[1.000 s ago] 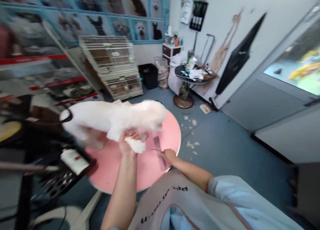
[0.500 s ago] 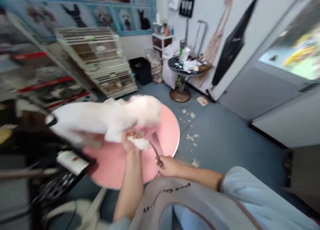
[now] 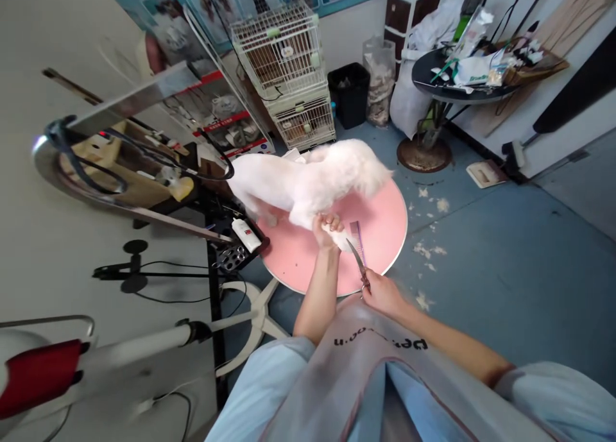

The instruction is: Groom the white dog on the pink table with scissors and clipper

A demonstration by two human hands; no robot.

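Note:
A small white dog (image 3: 308, 179) stands on a round pink table (image 3: 385, 230). My left hand (image 3: 325, 227) is closed around the dog's front paw (image 3: 339, 238), lifting it off the tabletop. My right hand (image 3: 380, 292) grips a pair of scissors (image 3: 357, 260), whose blades point up towards the held paw and end just beside it. A purple comb (image 3: 357, 234) lies flat on the table next to the scissor tip.
A tool tray with a white bottle (image 3: 245, 235) hangs at the table's left edge. Wire cages (image 3: 283, 63), a black bin (image 3: 350, 94) and a cluttered black side table (image 3: 452, 76) stand behind. Fur clippings (image 3: 428, 249) litter the blue floor at right.
The head camera has tilted down and swung, so the table sits higher in view. My right hand lifted the scissors from near the comb and brought the blades up to the held paw.

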